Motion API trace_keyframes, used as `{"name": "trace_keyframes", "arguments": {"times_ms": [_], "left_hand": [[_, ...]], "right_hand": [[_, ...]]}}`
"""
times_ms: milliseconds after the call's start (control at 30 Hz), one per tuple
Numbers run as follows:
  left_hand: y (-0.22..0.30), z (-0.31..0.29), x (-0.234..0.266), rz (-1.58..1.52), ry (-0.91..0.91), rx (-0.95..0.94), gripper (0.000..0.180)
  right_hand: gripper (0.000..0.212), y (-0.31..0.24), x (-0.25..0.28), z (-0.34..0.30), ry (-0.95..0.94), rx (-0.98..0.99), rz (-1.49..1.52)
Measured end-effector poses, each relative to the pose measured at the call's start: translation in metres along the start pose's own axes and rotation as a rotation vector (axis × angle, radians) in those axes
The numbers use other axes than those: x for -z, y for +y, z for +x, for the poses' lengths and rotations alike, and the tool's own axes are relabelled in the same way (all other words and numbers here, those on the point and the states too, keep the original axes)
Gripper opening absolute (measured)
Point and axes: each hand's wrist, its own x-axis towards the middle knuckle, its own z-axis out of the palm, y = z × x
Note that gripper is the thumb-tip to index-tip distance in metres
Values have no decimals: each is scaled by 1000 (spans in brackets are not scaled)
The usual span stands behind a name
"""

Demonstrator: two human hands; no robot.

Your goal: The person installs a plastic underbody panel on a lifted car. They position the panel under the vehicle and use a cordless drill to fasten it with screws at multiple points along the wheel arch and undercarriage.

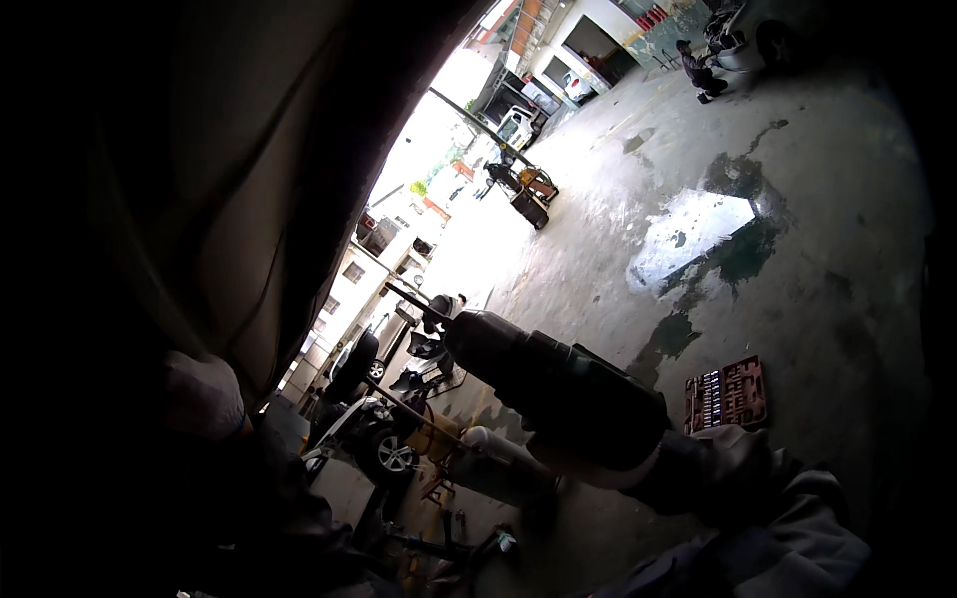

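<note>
My right hand grips a dark power tool, which looks like a cordless impact wrench. Its rounded nose points up and left, and a thin dark rod sticks out ahead of it. Deep shadow hides most of the fingers around the handle. My left hand, in what seems a pale glove, is raised at the left beside a large dark curved panel. Whether that hand touches the panel, and how its fingers lie, is too dark to see.
On the concrete floor lies an open brown socket-set case. A wet patch shines beyond it. Car parts and a wheel stand lower left. A wheeled cart is farther off. One person crouches by a vehicle at the far right.
</note>
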Motion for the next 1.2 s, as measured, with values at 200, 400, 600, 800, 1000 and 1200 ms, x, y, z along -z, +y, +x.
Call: {"name": "trace_keyframes", "arguments": {"times_ms": [200,400,600,800,1000,1200], "left_hand": [[4,-7,15,-39,-164,125,29],[24,-8,13,182,18,245,34],[26,25,39,-205,71,345,37],[15,56,84,-1013,-148,344,11],[14,91,77,-2668,-1031,1538,30],[15,115,61,-3481,-1033,1408,21]], "right_hand": [[56,-21,1,29,-115,183,-187],[60,-21,-27,33,-228,-190,461],[75,-40,-44,51,-148,-285,717],[83,-69,-31,76,-115,7,192],[74,-75,-22,80,-53,113,2],[66,-35,-35,35,-235,-89,191]]}}
